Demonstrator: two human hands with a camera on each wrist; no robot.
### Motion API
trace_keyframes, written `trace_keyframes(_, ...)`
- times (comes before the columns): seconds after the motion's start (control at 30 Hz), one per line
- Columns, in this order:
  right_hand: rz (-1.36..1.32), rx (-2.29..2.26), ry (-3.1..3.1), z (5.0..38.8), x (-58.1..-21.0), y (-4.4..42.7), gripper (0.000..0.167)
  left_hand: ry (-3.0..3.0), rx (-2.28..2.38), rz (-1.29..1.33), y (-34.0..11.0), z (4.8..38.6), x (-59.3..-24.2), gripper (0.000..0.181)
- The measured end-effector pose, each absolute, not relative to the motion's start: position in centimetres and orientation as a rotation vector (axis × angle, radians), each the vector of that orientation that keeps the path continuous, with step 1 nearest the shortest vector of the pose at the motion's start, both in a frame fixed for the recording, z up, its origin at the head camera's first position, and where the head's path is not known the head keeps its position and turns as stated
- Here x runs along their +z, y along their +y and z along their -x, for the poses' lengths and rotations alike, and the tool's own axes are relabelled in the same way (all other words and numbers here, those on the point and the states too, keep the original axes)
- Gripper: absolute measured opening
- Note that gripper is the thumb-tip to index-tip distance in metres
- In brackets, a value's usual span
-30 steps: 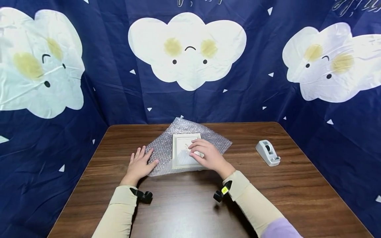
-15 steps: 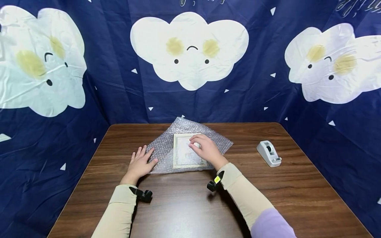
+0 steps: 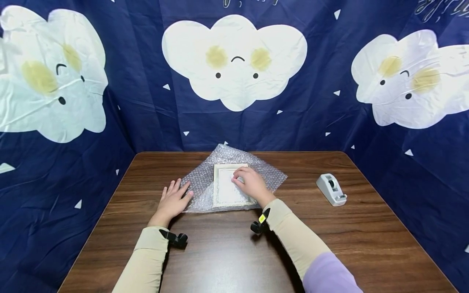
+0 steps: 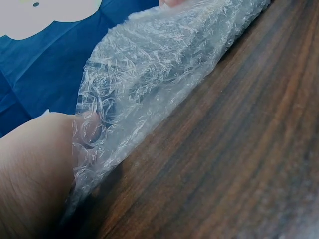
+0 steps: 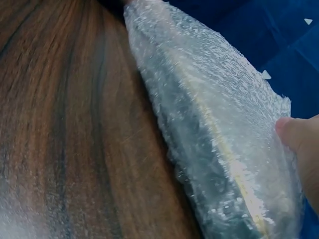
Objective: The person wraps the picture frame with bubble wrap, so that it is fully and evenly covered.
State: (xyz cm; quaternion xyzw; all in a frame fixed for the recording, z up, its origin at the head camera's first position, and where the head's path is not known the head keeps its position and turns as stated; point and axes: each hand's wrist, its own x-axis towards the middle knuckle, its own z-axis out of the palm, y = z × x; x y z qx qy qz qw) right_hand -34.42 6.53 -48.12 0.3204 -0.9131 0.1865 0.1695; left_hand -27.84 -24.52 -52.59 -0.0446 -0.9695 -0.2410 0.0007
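A sheet of bubble wrap lies on the table around a pale square picture frame with a thin gold edge. One near flap of the wrap is folded up over the frame, which shows through it. My right hand is over the frame and pinches the flap's tip. In the right wrist view, the thumb presses on the wrap. On the left, my left hand rests flat with fingers spread at the wrap's left corner. Its thumb shows partly behind the wrap in the left wrist view.
A white tape dispenser stands on the right side of the brown wooden table. Dark blue cloth with white clouds hangs behind the table and along both sides.
The near flap has come up over the frame, now covering most of it. My right hand has shifted slightly, its wrist moving left and away from me. The left hand has stayed in place.
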Motion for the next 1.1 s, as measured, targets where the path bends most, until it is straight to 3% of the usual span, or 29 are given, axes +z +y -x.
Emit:
trace_keyframes(0.67,-0.952,0.23,-2.596,35.0,-50.5,5.5,0.014,-3.043,-0.808,0.166,-23.8,27.6,-51.5,0.071)
trace_keyframes(0.9,-0.936,0.227,-2.617,34.9,-50.4,5.6,0.016,-2.915,-0.601,0.31,-18.8,26.3,-48.8,0.065)
trace_keyframes(1.1,-0.937,0.266,-2.625,34.8,-50.2,5.6,0.015,-2.877,-0.351,0.48,-13.4,24.1,-48.5,0.064)
